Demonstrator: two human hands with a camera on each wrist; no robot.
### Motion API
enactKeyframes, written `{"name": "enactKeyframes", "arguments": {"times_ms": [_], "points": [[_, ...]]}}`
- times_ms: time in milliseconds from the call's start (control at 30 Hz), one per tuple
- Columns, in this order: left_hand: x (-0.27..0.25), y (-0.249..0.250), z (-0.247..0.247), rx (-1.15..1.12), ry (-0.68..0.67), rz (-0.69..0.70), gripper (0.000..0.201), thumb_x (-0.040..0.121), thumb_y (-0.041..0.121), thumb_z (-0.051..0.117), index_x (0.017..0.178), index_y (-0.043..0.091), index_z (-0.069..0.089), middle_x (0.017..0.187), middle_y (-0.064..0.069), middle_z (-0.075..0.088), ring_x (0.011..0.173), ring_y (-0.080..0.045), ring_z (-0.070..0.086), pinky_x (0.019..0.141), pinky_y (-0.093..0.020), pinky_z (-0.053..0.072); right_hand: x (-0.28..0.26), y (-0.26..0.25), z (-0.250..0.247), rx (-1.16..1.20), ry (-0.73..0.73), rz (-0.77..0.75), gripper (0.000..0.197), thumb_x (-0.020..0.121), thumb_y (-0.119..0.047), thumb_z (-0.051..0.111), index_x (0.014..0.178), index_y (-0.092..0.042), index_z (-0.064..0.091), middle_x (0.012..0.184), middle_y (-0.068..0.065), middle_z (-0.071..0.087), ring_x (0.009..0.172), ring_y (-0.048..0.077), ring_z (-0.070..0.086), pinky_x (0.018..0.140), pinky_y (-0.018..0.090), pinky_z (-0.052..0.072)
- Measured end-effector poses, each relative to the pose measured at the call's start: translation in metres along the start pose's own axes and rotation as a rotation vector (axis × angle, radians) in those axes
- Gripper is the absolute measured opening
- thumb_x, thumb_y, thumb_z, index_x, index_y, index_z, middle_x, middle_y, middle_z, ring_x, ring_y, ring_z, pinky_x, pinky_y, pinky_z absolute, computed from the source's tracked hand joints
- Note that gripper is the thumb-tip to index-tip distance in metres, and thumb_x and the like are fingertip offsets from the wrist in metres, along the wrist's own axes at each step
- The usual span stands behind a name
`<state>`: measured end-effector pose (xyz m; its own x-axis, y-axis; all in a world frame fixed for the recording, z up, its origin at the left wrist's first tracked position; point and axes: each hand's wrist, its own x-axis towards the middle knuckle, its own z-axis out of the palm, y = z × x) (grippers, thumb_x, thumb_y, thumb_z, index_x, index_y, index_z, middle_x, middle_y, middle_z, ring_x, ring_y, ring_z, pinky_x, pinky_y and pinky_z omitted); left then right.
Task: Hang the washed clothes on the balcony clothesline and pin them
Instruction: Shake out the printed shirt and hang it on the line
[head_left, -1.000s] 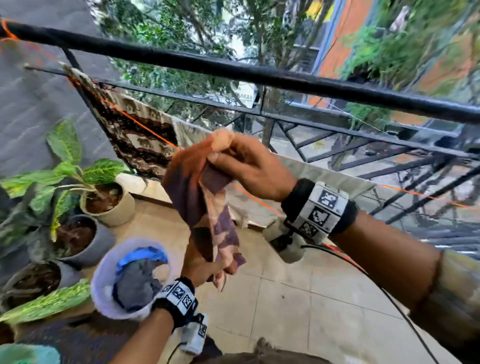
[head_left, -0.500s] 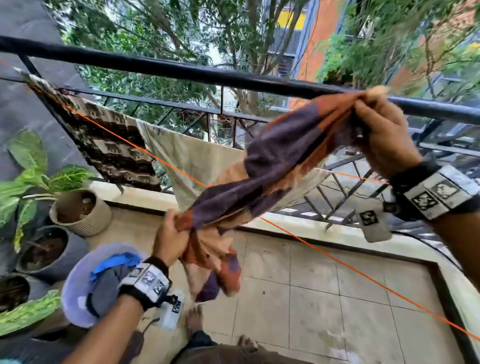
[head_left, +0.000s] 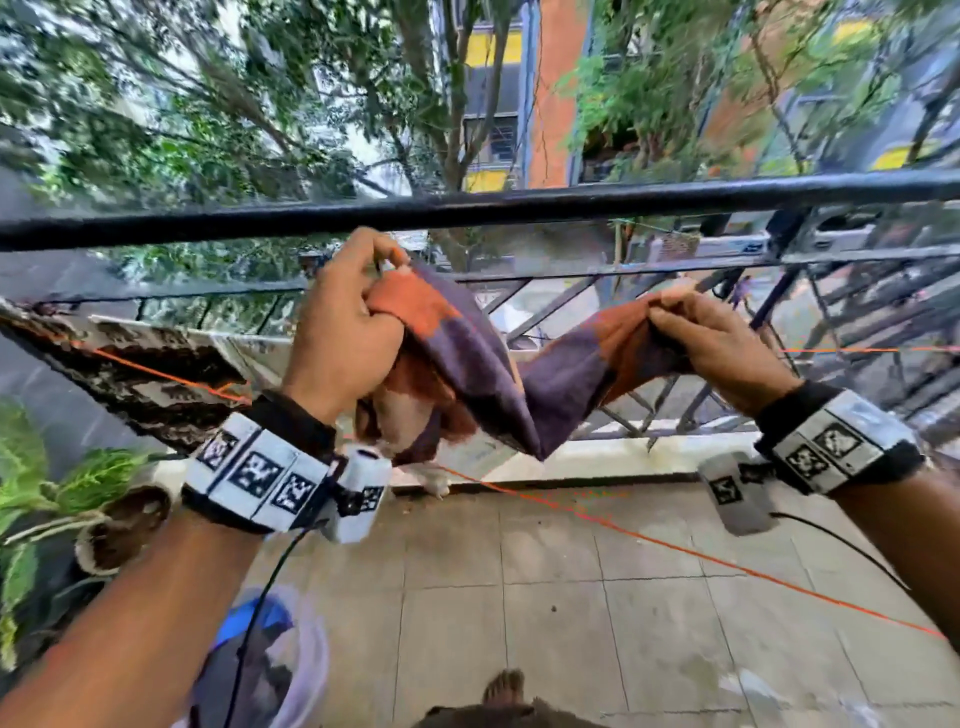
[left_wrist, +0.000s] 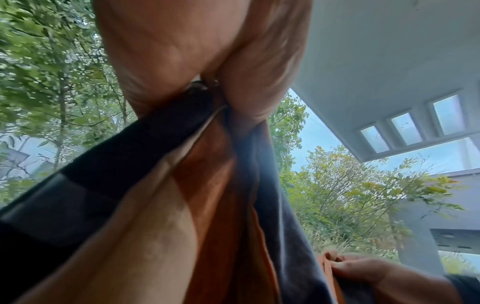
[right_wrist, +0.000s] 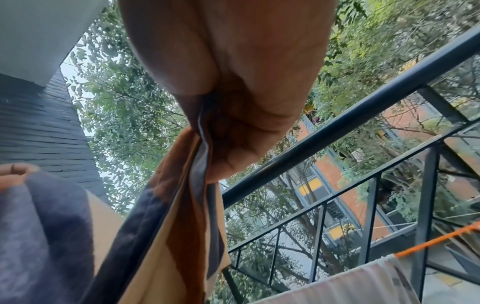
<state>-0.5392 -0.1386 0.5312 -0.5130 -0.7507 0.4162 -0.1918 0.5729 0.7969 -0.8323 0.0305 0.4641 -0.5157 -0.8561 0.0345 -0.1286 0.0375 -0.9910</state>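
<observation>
A purple, orange and beige cloth (head_left: 498, 374) sags twisted between my two hands, just below the black top rail (head_left: 571, 200). My left hand (head_left: 379, 296) grips its bunched left end; the wrist view shows the cloth (left_wrist: 207, 195) pinched under my left hand (left_wrist: 194, 51). My right hand (head_left: 675, 322) pinches the other end, and the right wrist view shows folds of cloth (right_wrist: 176, 216) squeezed in my right hand (right_wrist: 246, 82). The orange clothesline (head_left: 727, 564) runs below the cloth, from left to lower right. The cloth hangs above it, apart from it.
A brown patterned cloth (head_left: 156, 384) and a pale cloth (head_left: 254, 353) hang on the line at the left. A tub (head_left: 306, 670) of laundry stands on the tiled floor at the lower left, beside potted plants (head_left: 31, 483). My bare foot (head_left: 504, 686) shows at the bottom.
My left hand has risen from beside the tub to rail height with its end of the cloth. My right hand has come down and inward. The cloth now spans level between them.
</observation>
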Motion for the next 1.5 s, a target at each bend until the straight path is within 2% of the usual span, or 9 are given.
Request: {"name": "enactKeyframes", "arguments": {"times_ms": [133,333,467,633,800,967,1200,1367,1500], "points": [[0.037,0.0,0.036,-0.061,-0.084,0.077,0.027,0.078,0.007,0.045,0.097,0.025,0.054,0.075,-0.006,0.056,0.06,-0.01,0.044,0.057,-0.03,0.036,0.006,-0.003,-0.022,-0.006,0.11,-0.037,0.012,0.097,-0.026,0.054,0.093,-0.018,0.062,0.078,-0.015,0.071,0.075,-0.004,0.064,0.07,0.015,0.053],[0.044,-0.049,0.132,-0.001,-0.404,-0.094,0.046,0.066,0.008,0.046,0.093,0.044,0.054,0.08,0.002,0.066,0.075,-0.025,0.064,0.066,-0.037,0.049,-0.003,0.0,-0.083,-0.034,0.274,-0.103,0.003,0.095,-0.027,0.06,0.094,-0.029,0.061,0.092,-0.01,0.063,0.088,0.006,0.059,0.086,0.035,0.051],[0.031,-0.083,0.191,0.078,-0.589,-0.179,0.026,0.067,0.02,0.067,0.088,0.035,0.059,0.087,-0.004,0.07,0.08,-0.027,0.067,0.076,-0.038,0.054,-0.007,0.006,-0.118,0.012,0.324,-0.101,0.008,0.092,-0.024,0.054,0.095,-0.029,0.06,0.082,-0.016,0.066,0.08,0.004,0.059,0.073,0.026,0.054],[0.02,-0.098,0.252,0.162,-0.81,-0.194,0.052,0.066,0.007,0.09,0.104,0.022,0.057,0.109,-0.004,0.064,0.105,-0.023,0.064,0.096,-0.032,0.052,0.002,0.041,-0.148,-0.074,0.179,-0.061,0.013,0.097,-0.005,0.051,0.093,-0.017,0.053,0.08,-0.018,0.067,0.077,-0.004,0.059,0.074,0.016,0.051],[0.023,-0.054,0.308,-0.144,-0.786,-0.288,0.022,0.082,0.016,0.077,0.096,0.02,0.061,0.087,-0.004,0.064,0.077,-0.009,0.059,0.075,-0.016,0.049,0.013,0.097,-0.142,-0.308,-0.042,-0.011,0.01,0.09,-0.022,0.057,0.096,-0.026,0.064,0.092,-0.021,0.065,0.09,-0.005,0.058,0.091,0.022,0.045],[0.015,-0.02,0.352,-0.187,-0.77,-0.343,0.018,0.096,0.03,0.064,0.099,0.013,0.071,0.088,0.002,0.069,0.076,-0.003,0.059,0.069,-0.023,0.051,0.018,0.113,-0.127,-0.425,-0.115,-0.044,0.013,0.085,-0.036,0.054,0.074,-0.038,0.061,0.063,-0.009,0.064,0.061,-0.008,0.055,0.06,0.022,0.047],[0.015,-0.012,0.38,-0.209,-0.631,-0.321,0.022,0.099,0.023,0.057,0.081,0.013,0.062,0.073,0.014,0.058,0.071,-0.002,0.052,0.068,-0.03,0.048,0.05,0.128,-0.151,-0.353,-0.117,-0.021,0.021,0.077,-0.026,0.07,0.066,-0.009,0.066,0.059,0.009,0.059,0.06,0.005,0.046,0.056,0.038,0.045],[0.023,-0.022,0.377,-0.13,-0.586,-0.353,0.029,0.095,0.03,0.046,0.091,0.012,0.067,0.07,0.013,0.057,0.059,0.006,0.047,0.057,-0.024,0.041,0.052,0.127,-0.19,-0.153,-0.218,0.051,0.017,0.078,-0.002,0.076,0.086,-0.017,0.075,0.082,0.0,0.074,0.073,0.002,0.063,0.073,0.022,0.053],[0.028,-0.037,0.356,-0.066,-0.482,-0.432,0.021,0.098,0.024,0.052,0.084,0.028,0.066,0.079,0.001,0.058,0.069,-0.002,0.054,0.063,-0.03,0.049,0.048,0.141,-0.251,-0.155,0.007,0.103,0.021,0.083,0.01,0.067,0.088,-0.01,0.072,0.069,-0.016,0.071,0.067,-0.008,0.061,0.07,0.009,0.047]]}}
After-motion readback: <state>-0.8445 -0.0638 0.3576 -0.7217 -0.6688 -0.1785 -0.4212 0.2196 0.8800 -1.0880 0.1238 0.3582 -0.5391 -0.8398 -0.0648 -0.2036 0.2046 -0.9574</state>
